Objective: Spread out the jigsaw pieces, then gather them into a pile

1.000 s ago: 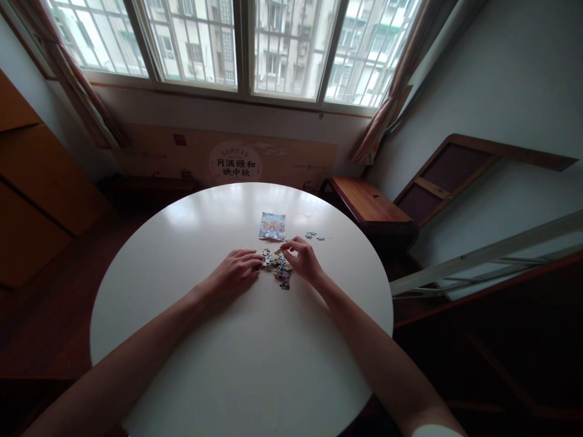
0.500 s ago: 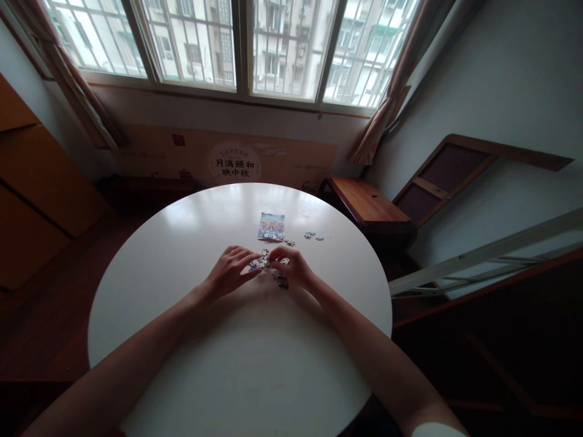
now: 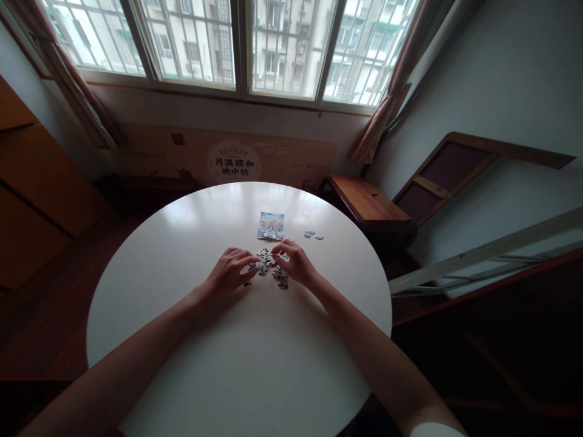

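Note:
A small pile of jigsaw pieces [image 3: 272, 267] lies near the middle of a round white table [image 3: 237, 358]. My left hand [image 3: 230, 271] rests on the table at the pile's left side, its fingers curled with the tips on the pieces. My right hand [image 3: 296, 262] is at the pile's right side, fingers bent and pinched over the pieces; what they grip is too small to name. Just beyond the pile lies a small printed picture card [image 3: 271, 226].
A few loose puzzle pieces [image 3: 313, 234] lie to the right of the card. Behind the table are a wide window, a printed cardboard panel [image 3: 234, 162] and a wooden bench [image 3: 367, 203]. Wooden frames lean against the right wall.
Both hands have drawn slightly closer together over the pile. My right hand moved left from the pile's far right side, and the pieces shifted a little.

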A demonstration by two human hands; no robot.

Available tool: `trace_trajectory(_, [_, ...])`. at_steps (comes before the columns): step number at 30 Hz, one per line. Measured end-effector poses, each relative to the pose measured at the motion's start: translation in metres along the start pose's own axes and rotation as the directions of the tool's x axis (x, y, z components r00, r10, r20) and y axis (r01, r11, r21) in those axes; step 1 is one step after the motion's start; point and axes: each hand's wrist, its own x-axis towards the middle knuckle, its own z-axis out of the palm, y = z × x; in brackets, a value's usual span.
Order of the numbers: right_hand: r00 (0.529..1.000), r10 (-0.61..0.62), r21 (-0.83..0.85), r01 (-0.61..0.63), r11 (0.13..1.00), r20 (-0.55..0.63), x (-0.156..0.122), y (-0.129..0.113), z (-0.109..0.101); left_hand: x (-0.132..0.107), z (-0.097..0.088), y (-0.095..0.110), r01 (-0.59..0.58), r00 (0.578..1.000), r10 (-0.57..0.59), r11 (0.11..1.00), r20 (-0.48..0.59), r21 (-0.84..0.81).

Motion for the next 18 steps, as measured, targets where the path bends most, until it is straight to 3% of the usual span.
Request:
trace_trajectory(4, [0.983,0.091,-0.174,-0.062,0.983,0.161,-0.002,0.007,-0.018,-0.001,0.001,-0.001,-0.025,0.998,0.026,0.999,0.065,-0.025])
trace_trajectory(7, [0.919,0.137,-0.233,-0.05,0.971,0.371,-0.004,0.007,-0.029,-0.001,0.0,0.001,-0.052,0.99,0.056,0.998,0.126,-0.035])
trace_trajectory(9, [0.878,0.162,-0.254,-0.048,0.966,0.451,-0.005,0.006,-0.033,-0.001,0.0,0.002,-0.064,0.982,0.068,0.998,0.176,-0.029])
trace_trajectory(11, [0.868,0.174,-0.269,-0.049,0.962,0.466,-0.005,0.005,-0.033,-0.002,0.001,0.003,-0.058,0.977,0.061,0.998,0.207,-0.021])
trace_trajectory(18, [0.906,0.076,-0.214,0.016,0.977,0.416,-0.004,0.011,-0.03,-0.002,0.002,0.003,-0.013,0.975,0.015,1.0,0.221,-0.012])
